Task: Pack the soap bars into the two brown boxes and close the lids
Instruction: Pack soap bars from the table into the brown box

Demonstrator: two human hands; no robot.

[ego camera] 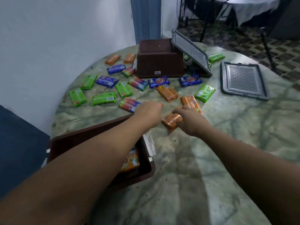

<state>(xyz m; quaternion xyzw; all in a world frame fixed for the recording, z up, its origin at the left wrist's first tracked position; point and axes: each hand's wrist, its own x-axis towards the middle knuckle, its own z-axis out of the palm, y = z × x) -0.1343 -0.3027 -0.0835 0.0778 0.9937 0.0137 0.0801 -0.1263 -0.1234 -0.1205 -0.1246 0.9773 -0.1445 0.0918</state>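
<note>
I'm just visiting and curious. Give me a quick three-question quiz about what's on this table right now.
1. True or false: the near brown box already holds an orange soap bar.
2. Which hand grips an orange bar on the table: A left, B right?
3. Fill in: the grey lid right of the far brown box lies ____ on the table.

Key: 1 true. 2 B, the right hand grips an orange bar; the left hand reaches beside it. 3 flat.
</note>
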